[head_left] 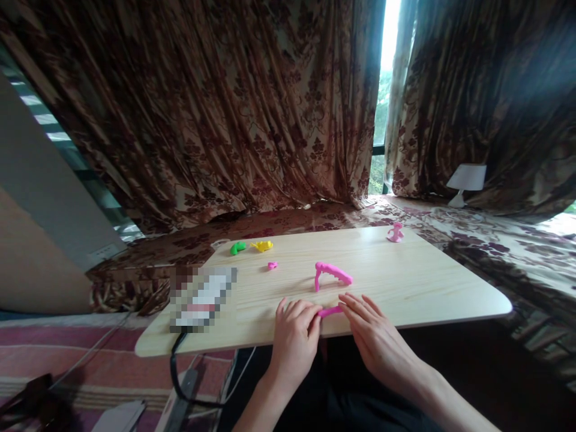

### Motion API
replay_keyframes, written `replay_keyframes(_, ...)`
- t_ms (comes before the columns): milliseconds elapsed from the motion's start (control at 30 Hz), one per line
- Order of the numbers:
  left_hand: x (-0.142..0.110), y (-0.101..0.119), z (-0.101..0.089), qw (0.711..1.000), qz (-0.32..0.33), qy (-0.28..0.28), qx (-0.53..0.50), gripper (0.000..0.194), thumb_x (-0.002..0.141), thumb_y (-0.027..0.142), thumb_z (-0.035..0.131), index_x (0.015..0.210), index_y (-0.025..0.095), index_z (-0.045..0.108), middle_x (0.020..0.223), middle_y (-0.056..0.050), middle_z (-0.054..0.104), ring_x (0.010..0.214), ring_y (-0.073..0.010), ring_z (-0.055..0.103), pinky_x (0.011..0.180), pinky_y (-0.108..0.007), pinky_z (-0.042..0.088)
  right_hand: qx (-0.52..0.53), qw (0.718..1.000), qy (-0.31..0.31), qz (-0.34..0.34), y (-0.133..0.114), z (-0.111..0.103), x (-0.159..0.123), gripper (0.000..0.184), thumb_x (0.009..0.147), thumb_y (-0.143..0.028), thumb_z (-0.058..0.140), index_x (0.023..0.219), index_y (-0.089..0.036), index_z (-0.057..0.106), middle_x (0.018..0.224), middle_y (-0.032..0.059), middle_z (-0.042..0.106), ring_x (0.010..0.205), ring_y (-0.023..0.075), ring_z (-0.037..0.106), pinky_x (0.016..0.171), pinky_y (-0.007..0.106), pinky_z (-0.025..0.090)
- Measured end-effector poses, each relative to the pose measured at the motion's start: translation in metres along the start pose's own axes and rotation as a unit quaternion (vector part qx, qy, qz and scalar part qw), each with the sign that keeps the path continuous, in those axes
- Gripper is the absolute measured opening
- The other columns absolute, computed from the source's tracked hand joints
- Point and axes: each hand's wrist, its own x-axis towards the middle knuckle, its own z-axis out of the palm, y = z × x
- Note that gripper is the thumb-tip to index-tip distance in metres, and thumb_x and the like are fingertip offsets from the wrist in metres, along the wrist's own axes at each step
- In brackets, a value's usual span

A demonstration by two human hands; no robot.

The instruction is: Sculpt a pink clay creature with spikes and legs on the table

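At the table's near edge lies a strip of pink modelling clay, its middle showing between my two hands. My left hand has curled fingers and pinches the strip's left end. Over the right end is my right hand, fingers fairly straight and close together, its thumb hidden; it appears to hold that end against the table. Just beyond the hands stands a bright pink clay piece with a toothed lower edge and a bent leg at its left. A small pink lump lies farther off to the left.
On the pale wooden table are a green shape and a yellow shape at the far left, and a light pink figure at the far right. A blurred-out flat object with a black cable occupies the left side.
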Motion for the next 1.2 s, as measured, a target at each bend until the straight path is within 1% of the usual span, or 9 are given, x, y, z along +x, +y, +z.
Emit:
replay_keyframes(200,-0.006,0.009,-0.004,0.999,0.002,-0.013,0.04,0.026,0.088,0.015,0.043,0.099,0.026,0.063,0.094,-0.002,0.065,0.092,-0.0191,0.057,0.104,-0.048,0.027,-0.012,1.0,-0.001,-0.004,-0.007,0.008,-0.005,0.055,0.083,-0.006,0.038,0.138,-0.016,0.04,0.139,0.0088,0.046,0.131,0.0202,0.036,0.111,0.043,0.024)
replay_keyframes(300,-0.01,0.017,-0.006,0.998,0.007,-0.031,0.062,0.027,0.09,0.019,0.041,0.106,0.025,0.062,0.107,-0.003,0.064,0.104,-0.0216,0.054,0.106,-0.051,0.024,-0.023,1.0,0.006,-0.007,-0.008,0.009,-0.006,0.047,0.09,-0.016,0.039,0.137,-0.017,0.041,0.139,0.0089,0.046,0.13,0.0217,0.037,0.111,0.044,0.025)
replay_keyframes(400,-0.012,0.022,-0.006,0.995,0.01,-0.044,0.084,0.032,0.091,0.028,0.04,0.119,0.022,0.056,0.126,-0.006,0.057,0.121,-0.0245,0.045,0.109,-0.054,0.021,-0.029,1.0,0.001,0.004,-0.007,0.009,-0.003,0.047,0.092,-0.024,0.039,0.138,-0.016,0.039,0.139,0.009,0.045,0.13,0.0221,0.037,0.11,0.045,0.025)
replay_keyframes(533,-0.019,0.023,-0.007,0.991,0.019,-0.062,0.118,0.04,0.092,0.036,0.037,0.127,0.021,0.05,0.139,-0.005,0.047,0.132,-0.0255,0.033,0.111,-0.054,0.018,-0.048,0.999,-0.019,0.009,-0.009,0.008,-0.007,0.05,0.092,-0.025,0.039,0.141,-0.016,0.034,0.143,0.0083,0.039,0.134,0.022,0.031,0.111,0.047,0.023)
replay_keyframes(633,-0.024,0.022,-0.009,0.987,0.031,-0.076,0.139,0.043,0.092,0.036,0.036,0.131,0.021,0.046,0.142,-0.004,0.043,0.135,-0.0254,0.028,0.111,-0.054,0.018,-0.063,0.997,-0.04,-0.013,-0.013,0.007,-0.015,0.054,0.09,-0.023,0.041,0.142,-0.015,0.03,0.147,0.0083,0.031,0.136,0.0225,0.025,0.11,0.049,0.022)
replay_keyframes(700,-0.024,0.022,-0.008,0.985,0.036,-0.079,0.149,0.044,0.092,0.036,0.035,0.131,0.02,0.046,0.142,-0.004,0.042,0.136,-0.0258,0.027,0.111,-0.055,0.018,-0.068,0.997,-0.047,-0.013,-0.014,0.007,-0.015,0.056,0.089,-0.026,0.043,0.142,-0.014,0.029,0.148,0.0099,0.029,0.137,0.024,0.024,0.11,0.05,0.022)
replay_keyframes(833,-0.017,0.02,-0.005,0.984,0.038,-0.067,0.163,0.045,0.091,0.038,0.036,0.131,0.018,0.046,0.143,-0.008,0.041,0.135,-0.028,0.027,0.11,-0.058,0.019,-0.07,0.996,-0.043,0.023,-0.012,0.007,-0.008,0.06,0.087,-0.032,0.047,0.141,-0.012,0.031,0.145,0.0137,0.034,0.135,0.0268,0.027,0.109,0.052,0.023)
replay_keyframes(1067,-0.028,0.021,-0.008,0.983,0.044,-0.082,0.161,0.048,0.089,0.036,0.04,0.135,0.021,0.041,0.144,-0.006,0.04,0.135,-0.0279,0.027,0.11,-0.057,0.019,-0.061,0.997,-0.039,-0.039,-0.012,0.006,-0.022,0.069,0.083,-0.027,0.052,0.144,-0.014,0.025,0.148,0.0115,0.029,0.136,0.0268,0.024,0.11,0.05,0.021)
replay_keyframes(1200,-0.019,0.021,-0.006,0.984,0.04,-0.073,0.16,0.046,0.089,0.039,0.041,0.13,0.02,0.046,0.143,-0.008,0.041,0.135,-0.029,0.027,0.109,-0.059,0.018,-0.059,0.998,-0.033,-0.006,-0.007,0.008,-0.012,0.063,0.084,-0.03,0.051,0.141,-0.012,0.031,0.145,0.0142,0.036,0.136,0.0275,0.026,0.11,0.052,0.02)
